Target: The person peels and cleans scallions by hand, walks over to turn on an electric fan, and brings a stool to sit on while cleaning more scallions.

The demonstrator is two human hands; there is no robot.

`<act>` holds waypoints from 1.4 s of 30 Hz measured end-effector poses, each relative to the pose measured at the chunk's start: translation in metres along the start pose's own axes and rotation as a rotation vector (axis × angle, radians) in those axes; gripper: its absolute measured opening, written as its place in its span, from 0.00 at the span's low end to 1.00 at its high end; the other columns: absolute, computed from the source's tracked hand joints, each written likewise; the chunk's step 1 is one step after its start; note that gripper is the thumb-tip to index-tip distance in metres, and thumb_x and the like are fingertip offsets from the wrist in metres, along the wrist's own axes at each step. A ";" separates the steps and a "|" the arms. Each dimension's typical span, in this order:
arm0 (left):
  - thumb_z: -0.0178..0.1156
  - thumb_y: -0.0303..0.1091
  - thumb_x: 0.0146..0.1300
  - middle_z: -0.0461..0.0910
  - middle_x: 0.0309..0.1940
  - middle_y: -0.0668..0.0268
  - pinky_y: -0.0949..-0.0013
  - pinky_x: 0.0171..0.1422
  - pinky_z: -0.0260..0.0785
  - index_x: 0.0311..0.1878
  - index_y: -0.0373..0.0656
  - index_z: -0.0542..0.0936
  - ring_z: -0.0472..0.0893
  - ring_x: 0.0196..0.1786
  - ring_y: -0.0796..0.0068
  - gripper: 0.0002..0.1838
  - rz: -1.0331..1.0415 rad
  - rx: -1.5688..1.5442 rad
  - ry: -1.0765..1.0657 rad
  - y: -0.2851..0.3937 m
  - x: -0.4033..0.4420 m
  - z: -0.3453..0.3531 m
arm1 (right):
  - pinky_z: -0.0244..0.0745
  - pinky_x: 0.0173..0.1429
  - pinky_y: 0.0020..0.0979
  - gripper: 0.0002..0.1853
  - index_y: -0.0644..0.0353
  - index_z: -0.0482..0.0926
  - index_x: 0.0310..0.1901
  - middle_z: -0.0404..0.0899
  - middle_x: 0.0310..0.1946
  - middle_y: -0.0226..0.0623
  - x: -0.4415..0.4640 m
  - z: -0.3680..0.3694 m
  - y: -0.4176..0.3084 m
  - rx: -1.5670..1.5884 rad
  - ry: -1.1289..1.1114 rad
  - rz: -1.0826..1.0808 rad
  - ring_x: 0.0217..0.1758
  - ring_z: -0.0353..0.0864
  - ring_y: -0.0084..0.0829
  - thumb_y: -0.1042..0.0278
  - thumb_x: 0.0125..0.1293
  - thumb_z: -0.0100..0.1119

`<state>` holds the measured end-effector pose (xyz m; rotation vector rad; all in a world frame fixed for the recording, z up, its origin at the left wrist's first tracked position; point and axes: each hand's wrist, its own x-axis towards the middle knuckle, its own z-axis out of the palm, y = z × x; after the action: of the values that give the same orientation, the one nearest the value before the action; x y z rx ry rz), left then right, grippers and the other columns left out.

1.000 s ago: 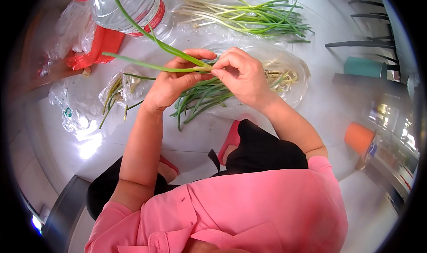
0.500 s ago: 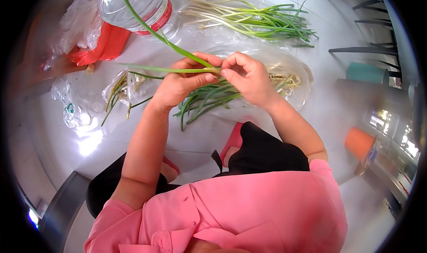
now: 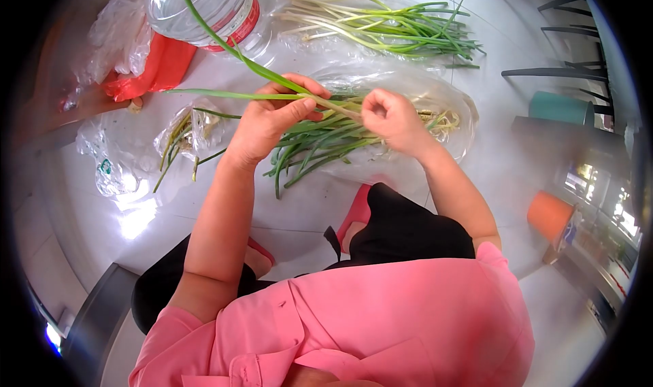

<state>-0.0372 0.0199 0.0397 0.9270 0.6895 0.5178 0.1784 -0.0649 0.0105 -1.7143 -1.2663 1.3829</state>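
A green onion is pinched between the thumb and fingers of my left hand. Its long leaves stretch to the upper left, and a paler stalk part runs toward my right hand. That hand is closed on the pale end; whether it grips the whole stalk or only an outer layer I cannot tell. Beneath both hands lies a bunch of unpeeled green onions, with roots toward the right, on a clear plastic sheet. Farther off, a pile of cleaner green onions has white ends pointing left.
A large clear water bottle stands at the upper left beside a red plastic bag. Onion scraps lie in a small clear bag on the left. An orange bucket and a teal container are at the right.
My right hand has moved right, away from my left hand, and a pale length of stalk now shows between them. The left hand has shifted slightly left, still holding the green onion.
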 end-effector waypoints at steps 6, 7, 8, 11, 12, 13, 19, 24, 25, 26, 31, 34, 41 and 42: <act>0.55 0.28 0.60 0.76 0.41 0.62 0.70 0.49 0.72 0.42 0.39 0.74 0.76 0.45 0.73 0.07 0.035 -0.021 0.008 0.000 0.000 -0.007 | 0.71 0.35 0.38 0.08 0.62 0.76 0.25 0.78 0.24 0.43 -0.025 -0.037 0.074 -0.830 0.102 0.176 0.29 0.78 0.41 0.66 0.50 0.55; 0.55 0.29 0.61 0.76 0.41 0.62 0.70 0.49 0.72 0.42 0.39 0.74 0.76 0.45 0.73 0.07 0.038 -0.031 0.019 0.001 0.001 -0.007 | 0.71 0.35 0.38 0.08 0.62 0.76 0.25 0.78 0.24 0.43 -0.031 -0.043 0.094 -0.832 0.103 0.180 0.29 0.78 0.41 0.66 0.50 0.55; 0.55 0.29 0.61 0.76 0.41 0.62 0.70 0.49 0.72 0.42 0.39 0.74 0.76 0.45 0.73 0.07 0.038 -0.033 0.015 0.001 0.001 -0.008 | 0.71 0.36 0.40 0.07 0.62 0.76 0.24 0.78 0.25 0.44 -0.038 -0.049 0.115 -1.000 0.075 0.274 0.32 0.78 0.44 0.67 0.49 0.55; 0.55 0.29 0.60 0.76 0.41 0.62 0.70 0.49 0.72 0.42 0.40 0.74 0.76 0.45 0.73 0.07 0.024 -0.012 0.041 0.000 0.002 -0.009 | 0.71 0.38 0.42 0.06 0.62 0.76 0.24 0.79 0.28 0.46 -0.044 -0.052 0.107 -1.143 -0.013 0.423 0.35 0.78 0.46 0.69 0.49 0.54; 0.54 0.29 0.60 0.76 0.41 0.62 0.70 0.49 0.72 0.41 0.39 0.74 0.76 0.45 0.73 0.07 0.023 -0.017 0.055 0.000 0.002 -0.009 | 0.72 0.39 0.42 0.06 0.62 0.76 0.27 0.79 0.29 0.46 -0.043 -0.051 0.093 -1.120 -0.072 0.472 0.37 0.78 0.46 0.70 0.50 0.53; 0.54 0.28 0.60 0.76 0.41 0.61 0.70 0.49 0.72 0.41 0.39 0.74 0.76 0.45 0.73 0.07 0.023 -0.023 0.069 0.001 0.003 -0.009 | 0.71 0.41 0.41 0.07 0.62 0.76 0.30 0.79 0.31 0.46 -0.041 -0.045 0.076 -1.038 -0.029 0.398 0.38 0.78 0.46 0.70 0.51 0.52; 0.53 0.27 0.60 0.76 0.41 0.61 0.70 0.49 0.72 0.42 0.38 0.74 0.76 0.45 0.73 0.08 0.042 0.047 0.057 0.001 0.005 -0.010 | 0.68 0.34 0.32 0.08 0.59 0.75 0.37 0.74 0.22 0.37 -0.015 -0.009 0.011 -0.475 0.132 -0.224 0.27 0.75 0.33 0.68 0.57 0.51; 0.56 0.28 0.58 0.76 0.39 0.62 0.72 0.48 0.71 0.42 0.37 0.74 0.75 0.43 0.74 0.09 0.048 0.084 0.071 0.004 0.003 -0.001 | 0.60 0.26 0.19 0.07 0.61 0.77 0.34 0.71 0.17 0.21 0.001 0.009 0.010 0.002 -0.037 -0.033 0.21 0.64 0.11 0.67 0.57 0.60; 0.58 0.28 0.58 0.76 0.38 0.63 0.73 0.47 0.71 0.41 0.37 0.74 0.76 0.42 0.75 0.09 0.056 0.104 0.119 0.004 0.002 0.003 | 0.60 0.26 0.19 0.07 0.61 0.77 0.34 0.71 0.17 0.21 0.000 0.011 0.007 0.006 -0.036 -0.031 0.21 0.64 0.11 0.67 0.57 0.60; 0.58 0.28 0.58 0.76 0.38 0.63 0.73 0.47 0.71 0.41 0.37 0.74 0.76 0.42 0.75 0.09 0.054 0.107 0.119 0.002 0.003 0.003 | 0.60 0.26 0.19 0.07 0.61 0.77 0.34 0.72 0.18 0.22 -0.001 0.012 0.000 0.015 -0.026 -0.031 0.21 0.64 0.11 0.68 0.57 0.60; 0.59 0.29 0.59 0.79 0.31 0.65 0.75 0.43 0.72 0.37 0.35 0.76 0.78 0.35 0.77 0.07 0.040 0.184 0.091 -0.009 0.003 0.003 | 0.59 0.24 0.18 0.05 0.61 0.79 0.33 0.75 0.20 0.23 -0.006 0.012 -0.013 0.080 -0.004 -0.072 0.21 0.64 0.10 0.70 0.57 0.61; 0.58 0.28 0.59 0.79 0.31 0.63 0.75 0.42 0.73 0.37 0.34 0.77 0.79 0.35 0.76 0.06 0.022 0.174 0.089 -0.005 0.002 0.002 | 0.56 0.22 0.16 0.04 0.61 0.80 0.33 0.75 0.21 0.23 -0.005 0.004 -0.012 0.289 -0.115 0.046 0.20 0.63 0.10 0.70 0.59 0.59; 0.57 0.27 0.59 0.80 0.32 0.62 0.74 0.44 0.73 0.37 0.34 0.77 0.79 0.36 0.75 0.06 0.008 0.172 0.066 -0.003 0.000 0.001 | 0.53 0.19 0.16 0.09 0.60 0.79 0.33 0.76 0.21 0.24 0.000 -0.001 -0.010 0.418 -0.292 0.109 0.17 0.59 0.09 0.66 0.64 0.52; 0.57 0.27 0.59 0.80 0.32 0.62 0.74 0.44 0.73 0.37 0.34 0.77 0.79 0.36 0.75 0.06 0.007 0.171 0.067 -0.003 0.000 0.001 | 0.53 0.19 0.15 0.09 0.60 0.78 0.33 0.76 0.21 0.24 0.000 -0.001 -0.010 0.423 -0.307 0.105 0.17 0.59 0.09 0.65 0.64 0.51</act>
<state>-0.0367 0.0181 0.0379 1.0766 0.8004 0.5031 0.1761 -0.0610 0.0192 -1.3286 -0.9509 1.8757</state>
